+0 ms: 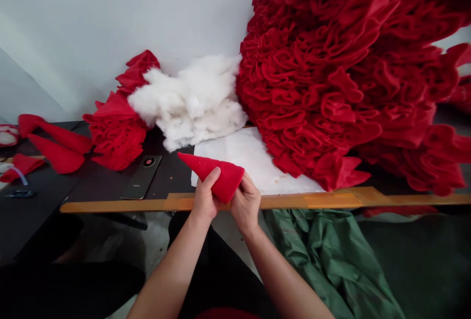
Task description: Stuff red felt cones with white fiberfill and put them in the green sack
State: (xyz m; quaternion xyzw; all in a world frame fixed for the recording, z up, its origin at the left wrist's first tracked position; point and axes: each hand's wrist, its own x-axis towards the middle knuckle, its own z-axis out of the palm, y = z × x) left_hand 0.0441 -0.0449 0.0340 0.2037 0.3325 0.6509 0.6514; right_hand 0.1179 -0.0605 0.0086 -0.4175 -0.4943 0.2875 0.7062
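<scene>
A red felt cone (pixel 221 176) is held above the table's front edge, its tip pointing up and to the left. My left hand (pixel 206 194) grips its lower left side, thumb on top. At the wide right end, my right hand (pixel 247 202) has its fingers closed at the cone's opening; some fingertips are hidden by the felt. White fluffy stuffing (pixel 195 100) lies in a heap behind the cone. On the right rises a large pile of red felt pieces (pixel 312 78). A white sheet (pixel 253 154) lies under the pile's front.
A phone (pixel 142 176) lies on the dark table left of the hands. Further left are a smaller stack of red felt (pixel 117 132) and red cones (pixel 59 152). Wooden edging (pixel 147 205) runs along the table's front. Green fabric (pixel 331 255) hangs below at right.
</scene>
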